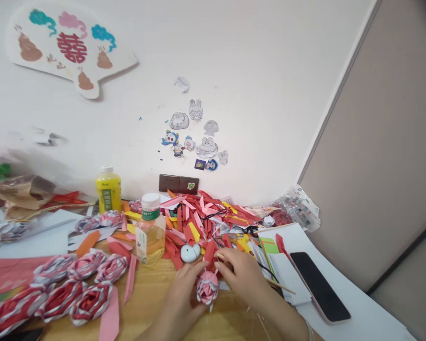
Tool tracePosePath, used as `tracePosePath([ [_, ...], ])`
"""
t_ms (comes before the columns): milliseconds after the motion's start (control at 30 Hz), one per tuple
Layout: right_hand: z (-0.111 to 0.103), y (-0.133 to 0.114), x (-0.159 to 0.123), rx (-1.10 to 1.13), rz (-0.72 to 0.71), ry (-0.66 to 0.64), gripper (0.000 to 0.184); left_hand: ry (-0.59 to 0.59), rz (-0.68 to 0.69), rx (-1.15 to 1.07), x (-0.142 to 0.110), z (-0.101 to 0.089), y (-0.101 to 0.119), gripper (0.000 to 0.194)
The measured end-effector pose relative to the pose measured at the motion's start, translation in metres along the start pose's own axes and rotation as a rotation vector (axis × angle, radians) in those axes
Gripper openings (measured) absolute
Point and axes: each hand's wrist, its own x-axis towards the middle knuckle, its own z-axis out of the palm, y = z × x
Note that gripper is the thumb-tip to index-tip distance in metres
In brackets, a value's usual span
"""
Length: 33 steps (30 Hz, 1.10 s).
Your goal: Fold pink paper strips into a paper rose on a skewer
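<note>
A folded paper rose [208, 287], pink with pale white edges, is in my left hand [183, 294]. The fingers of that hand curl round its left side and underside. My right hand [239, 272] is closed at the flower's upper right, thumb and forefinger close to its edge. A thin wooden stick [283, 286] runs through the right hand, its far end sticking out to the right. Whether the right fingertips also grip the paper is hidden. Just behind the rose lie red paper strips [209, 251] and a white rounded case [190, 253].
Finished paper roses [92, 303] lie at the left. A bottle of amber liquid [151, 232] and a yellow bottle [108, 189] stand behind them. Coloured strips [199, 213] heap against the wall. A phone [319, 286] rests on white sheets at the right.
</note>
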Motion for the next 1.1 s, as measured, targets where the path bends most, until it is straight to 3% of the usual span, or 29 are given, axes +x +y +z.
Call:
tracePosePath([
  [133, 0.003, 0.006, 0.002, 0.023, 0.036, -0.050, 0.023, 0.000, -0.058, -0.203, -0.004, 0.006, -0.003, 0.051],
  [367, 0.008, 0.003, 0.001, 0.091, 0.093, 0.034, 0.033, 0.232, -0.279, -0.511, 0.003, 0.011, -0.013, 0.063],
  [567, 0.015, 0.000, -0.001, 0.018, 0.033, 0.062, 0.024, 0.139, -0.337, -0.642, 0.009, 0.007, -0.009, 0.058],
  [733, 0.016, 0.000, -0.003, -0.033, -0.036, 0.059, 0.018, 0.118, -0.299, -0.546, 0.008, 0.004, -0.007, 0.057],
  [1100, 0.016, -0.004, -0.006, -0.259, -0.098, 0.199, 0.022, 0.094, -0.284, 0.022, 0.001, -0.004, 0.004, 0.038],
])
